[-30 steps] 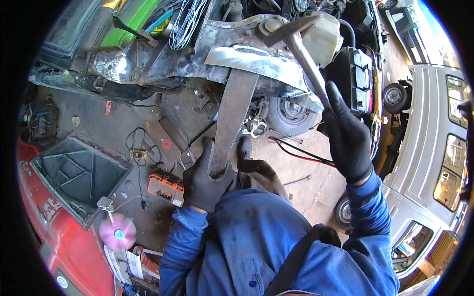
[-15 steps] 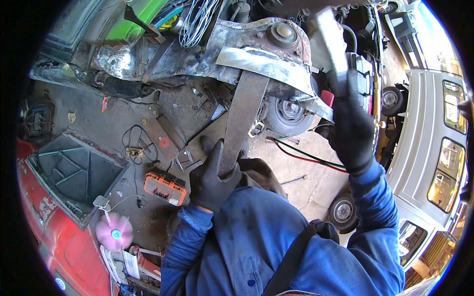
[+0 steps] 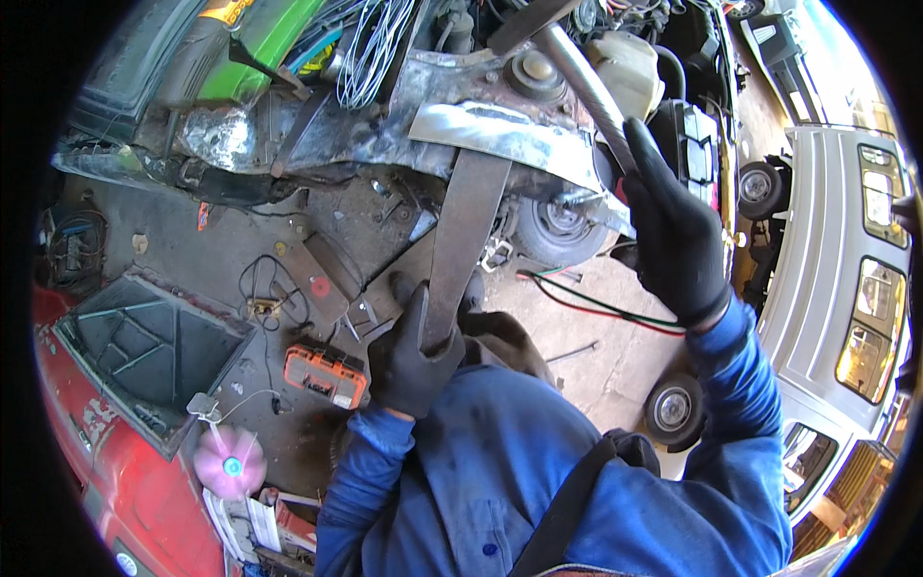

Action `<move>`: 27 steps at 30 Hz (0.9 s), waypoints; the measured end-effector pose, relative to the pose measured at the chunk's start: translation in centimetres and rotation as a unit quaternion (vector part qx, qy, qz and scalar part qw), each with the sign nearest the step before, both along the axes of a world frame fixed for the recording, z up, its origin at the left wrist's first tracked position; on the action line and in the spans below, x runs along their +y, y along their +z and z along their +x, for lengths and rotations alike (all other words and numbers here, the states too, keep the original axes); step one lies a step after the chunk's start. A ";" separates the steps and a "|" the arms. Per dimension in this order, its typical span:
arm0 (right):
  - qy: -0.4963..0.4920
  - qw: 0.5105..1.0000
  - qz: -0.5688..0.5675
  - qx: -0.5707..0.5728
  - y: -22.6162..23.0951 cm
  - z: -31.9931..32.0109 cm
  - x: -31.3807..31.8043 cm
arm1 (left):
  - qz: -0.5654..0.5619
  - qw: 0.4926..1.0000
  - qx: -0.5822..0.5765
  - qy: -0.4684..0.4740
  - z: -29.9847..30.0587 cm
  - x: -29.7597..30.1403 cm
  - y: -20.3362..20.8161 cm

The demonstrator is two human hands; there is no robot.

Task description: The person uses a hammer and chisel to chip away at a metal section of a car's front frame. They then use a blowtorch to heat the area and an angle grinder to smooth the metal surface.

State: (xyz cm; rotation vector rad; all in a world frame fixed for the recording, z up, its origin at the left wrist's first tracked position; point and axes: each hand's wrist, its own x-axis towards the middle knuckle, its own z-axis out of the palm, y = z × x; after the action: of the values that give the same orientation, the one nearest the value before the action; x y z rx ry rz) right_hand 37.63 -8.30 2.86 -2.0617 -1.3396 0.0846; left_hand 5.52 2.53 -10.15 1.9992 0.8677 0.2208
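Observation:
My left hand (image 3: pixel 411 363), in a black glove, is closed round the near end of a flat steel bar (image 3: pixel 469 231). The bar slants away from me, and its far end goes under the edge of a curved bare-metal panel (image 3: pixel 505 137) on the car's inner wing. In my black-gloved right hand (image 3: pixel 681 236) is a hammer (image 3: pixel 586 88), gripped by its handle. The hammer's dark head is raised above the wing, near the round strut mount (image 3: pixel 538 75). Part of the handle's lower end is hidden in the glove.
A battery (image 3: pixel 685 139) and a pale plastic tank (image 3: pixel 623 72) sit in the engine bay. Below the panel is a wheel (image 3: pixel 562 231). Red and green hoses (image 3: pixel 606 310), an orange toolbox (image 3: pixel 325 373) and a pink fan (image 3: pixel 231 462) lie around me. A silver van (image 3: pixel 832 260) stands right.
The hammer and my right hand have swung left, bringing the hammer head into view over the strut mount. My left hand keeps hold of the bar; the whole view has shifted slightly.

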 end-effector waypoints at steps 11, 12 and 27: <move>-0.029 0.973 -0.222 0.051 -2.7 0.2 -2.8 | 0.035 0.999 -0.021 -0.002 0.8 0.5 0.4; -0.029 0.980 -0.195 0.042 -3.0 0.4 -3.1 | 0.053 0.998 -0.036 -0.003 1.0 0.6 0.5; -0.216 0.911 0.132 0.324 -7.4 2.3 -6.8 | 0.046 0.997 0.057 0.019 -9.0 -5.0 3.6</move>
State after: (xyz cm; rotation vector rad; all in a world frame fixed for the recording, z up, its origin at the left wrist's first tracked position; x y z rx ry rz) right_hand 39.93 -15.06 -4.51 -1.8132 -0.4502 0.3395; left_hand -3.47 -2.43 -6.59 2.0991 0.9850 0.1718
